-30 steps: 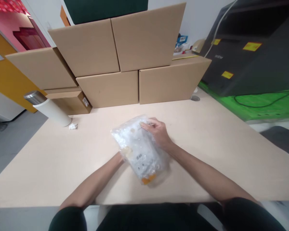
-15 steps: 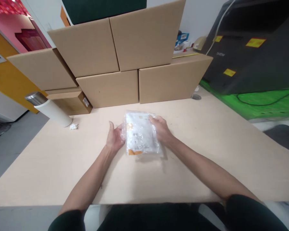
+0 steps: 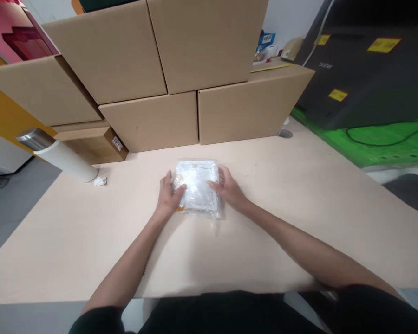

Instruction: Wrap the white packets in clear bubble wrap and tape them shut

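A flat package in clear, shiny plastic wrap [image 3: 198, 188], whitish with small orange patches, is just over the middle of the table or resting on it; I cannot tell which. My left hand [image 3: 169, 195] grips its left edge, thumb on top and fingers along the side. At the right edge my right hand [image 3: 228, 188] holds it too, its thumb lying on the upper face. The undersides of the fingers are partly hidden by the package.
Stacked cardboard boxes [image 3: 149, 123] line the back of the table [image 3: 264, 250]. On the left a white bottle with a steel cap [image 3: 66, 160] stands near a smaller carton [image 3: 90, 144] and a crumpled white scrap [image 3: 100, 181]. A large dark machine [image 3: 369, 88] is at the right.
My left thumb has come down onto the package, and the left hand now grips its edge. My right hand has shifted lower along the right side. The view has tilted slightly.
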Motion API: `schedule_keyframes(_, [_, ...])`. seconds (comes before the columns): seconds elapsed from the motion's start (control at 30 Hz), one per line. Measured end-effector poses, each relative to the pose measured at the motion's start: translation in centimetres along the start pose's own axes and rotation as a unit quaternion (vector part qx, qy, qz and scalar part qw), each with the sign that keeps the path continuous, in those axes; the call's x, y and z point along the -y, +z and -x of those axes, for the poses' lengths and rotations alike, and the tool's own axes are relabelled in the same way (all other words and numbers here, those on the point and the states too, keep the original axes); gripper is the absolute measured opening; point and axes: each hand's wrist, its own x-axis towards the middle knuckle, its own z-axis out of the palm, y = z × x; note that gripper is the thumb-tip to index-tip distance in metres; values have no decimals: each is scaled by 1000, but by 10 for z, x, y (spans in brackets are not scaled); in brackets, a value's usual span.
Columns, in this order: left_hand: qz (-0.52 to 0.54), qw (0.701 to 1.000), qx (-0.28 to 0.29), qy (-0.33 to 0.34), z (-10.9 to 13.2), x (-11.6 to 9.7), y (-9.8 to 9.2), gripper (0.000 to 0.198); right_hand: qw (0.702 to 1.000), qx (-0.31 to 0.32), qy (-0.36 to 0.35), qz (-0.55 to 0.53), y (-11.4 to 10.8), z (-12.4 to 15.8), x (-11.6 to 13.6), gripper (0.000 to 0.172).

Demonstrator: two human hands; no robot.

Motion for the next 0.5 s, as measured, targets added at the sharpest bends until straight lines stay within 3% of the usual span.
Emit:
schedule_keyframes(0.1, [-191, 979, 47, 57, -2, 1, -6, 72, 982, 3, -103, 157, -3, 6, -3, 65])
schedule_keyframes(0.23, [-328, 924, 163, 109, -2, -4, -16, 62, 922, 118, -226, 293, -11, 2, -6, 53])
schedule_keyframes(0.37, [-344, 889, 272, 131, -8, -6, -30, 78, 906, 158, -199, 337, -19, 1, 1, 57])
schedule_keyframes(0.5, [-335, 879, 307, 143, -15, -2, -39, 95, 896, 225, -147, 355, -24, 3, 12, 90])
